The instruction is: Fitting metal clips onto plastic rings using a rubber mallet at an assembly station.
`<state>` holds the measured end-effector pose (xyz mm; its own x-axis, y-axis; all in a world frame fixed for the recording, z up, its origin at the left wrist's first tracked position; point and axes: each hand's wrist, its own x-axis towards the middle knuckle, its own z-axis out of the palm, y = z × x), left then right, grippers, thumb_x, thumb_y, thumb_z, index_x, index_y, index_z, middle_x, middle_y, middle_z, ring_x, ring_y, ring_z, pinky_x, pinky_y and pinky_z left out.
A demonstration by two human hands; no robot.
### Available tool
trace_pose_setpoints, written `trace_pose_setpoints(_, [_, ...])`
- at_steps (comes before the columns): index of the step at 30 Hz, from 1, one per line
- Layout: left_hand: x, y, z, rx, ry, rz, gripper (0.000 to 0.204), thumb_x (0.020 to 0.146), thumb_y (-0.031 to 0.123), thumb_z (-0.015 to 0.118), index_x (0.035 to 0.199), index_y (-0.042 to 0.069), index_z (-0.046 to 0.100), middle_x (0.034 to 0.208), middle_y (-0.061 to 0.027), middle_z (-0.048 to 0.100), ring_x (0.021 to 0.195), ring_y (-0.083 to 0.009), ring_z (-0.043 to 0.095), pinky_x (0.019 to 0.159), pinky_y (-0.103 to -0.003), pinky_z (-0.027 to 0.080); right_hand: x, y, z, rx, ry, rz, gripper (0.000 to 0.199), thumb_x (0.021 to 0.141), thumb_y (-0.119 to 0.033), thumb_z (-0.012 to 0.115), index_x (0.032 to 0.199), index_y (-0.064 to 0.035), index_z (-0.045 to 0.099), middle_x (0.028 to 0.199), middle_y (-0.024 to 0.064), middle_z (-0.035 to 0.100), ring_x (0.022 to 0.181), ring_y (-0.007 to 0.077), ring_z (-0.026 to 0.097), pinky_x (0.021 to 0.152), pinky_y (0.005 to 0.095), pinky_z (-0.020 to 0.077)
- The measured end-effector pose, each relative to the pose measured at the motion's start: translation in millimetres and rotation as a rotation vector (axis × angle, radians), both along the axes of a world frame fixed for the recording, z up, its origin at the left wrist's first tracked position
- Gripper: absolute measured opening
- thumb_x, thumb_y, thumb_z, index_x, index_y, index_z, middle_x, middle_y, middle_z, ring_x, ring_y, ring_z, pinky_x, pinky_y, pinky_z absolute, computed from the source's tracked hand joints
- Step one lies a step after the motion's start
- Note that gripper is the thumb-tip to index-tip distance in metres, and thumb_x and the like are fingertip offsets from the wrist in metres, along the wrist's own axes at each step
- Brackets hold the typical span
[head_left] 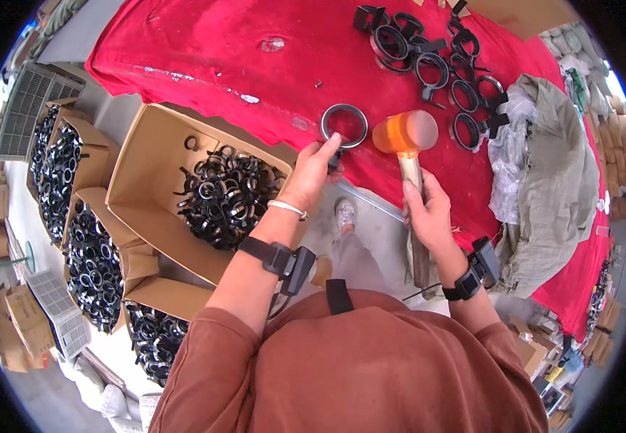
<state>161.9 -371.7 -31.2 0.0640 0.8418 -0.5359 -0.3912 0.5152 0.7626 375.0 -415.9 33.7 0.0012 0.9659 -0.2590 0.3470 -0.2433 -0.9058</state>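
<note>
My left hand [316, 162] grips a black ring-shaped part [344, 107] by its short stem, the ring lying at the near edge of the red-covered table [212, 54]. In my right hand [428, 209] is a mallet [405, 133] with an orange head and a wooden handle. Its head hovers over or rests on the cloth just right of the ring; which, I cannot tell. Several similar black ring parts [429, 70] lie in a loose cluster at the far right of the table.
Left of me stands an open cardboard box [147, 173] with a heap of black ring parts [230, 195]. More filled boxes [90, 160] line the floor beyond it. Crumpled clear plastic [508, 159] and a grey-green sack [555, 187] cover the table's right side.
</note>
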Motion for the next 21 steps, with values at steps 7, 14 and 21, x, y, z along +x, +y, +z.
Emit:
trace_pose_setpoints(7, [-3.0, -0.3, 4.3, 0.101, 0.513, -0.080, 0.050, 0.086, 0.046, 0.058, 0.089, -0.005, 0.057, 0.079, -0.0191, 0.061, 0.077, -0.0258, 0.060, 0.070, -0.038, 0.047, 2.0, 1.2, -2.8, 0.056, -0.249, 0.108, 0.034, 0.090, -0.025, 0.056, 0.116, -0.0026, 0.053, 0.075, 0.0097, 0.059, 0.064, 0.0165, 0.058, 0.062, 0.0341, 0.0479])
trace_pose_setpoints(14, [6.6, -7.3, 4.2, 0.212, 0.627, -0.052, 0.063, 0.087, 0.054, 0.049, 0.102, -0.007, 0.056, 0.103, -0.0316, 0.058, 0.105, -0.0439, 0.054, 0.088, -0.045, 0.042, 7.9, -2.2, -19.5, 0.091, -0.229, 0.083, 0.026, 0.095, -0.022, 0.049, 0.112, -0.0025, 0.051, 0.083, 0.0065, 0.055, 0.075, 0.0154, 0.052, 0.070, 0.0316, 0.0449])
trace_pose_setpoints(21, [5.0, -8.7, -0.2, 0.201, 0.691, 0.059, 0.056, 0.084, 0.048, 0.059, 0.092, -0.008, 0.058, 0.082, -0.0254, 0.063, 0.083, -0.0370, 0.062, 0.076, -0.041, 0.047, -1.6, -3.8, -13.9, -0.016, -0.132, 0.054, 0.025, 0.097, -0.025, 0.045, 0.116, -0.0078, 0.046, 0.063, -0.0026, 0.044, 0.050, 0.0054, 0.043, 0.044, 0.0210, 0.0369])
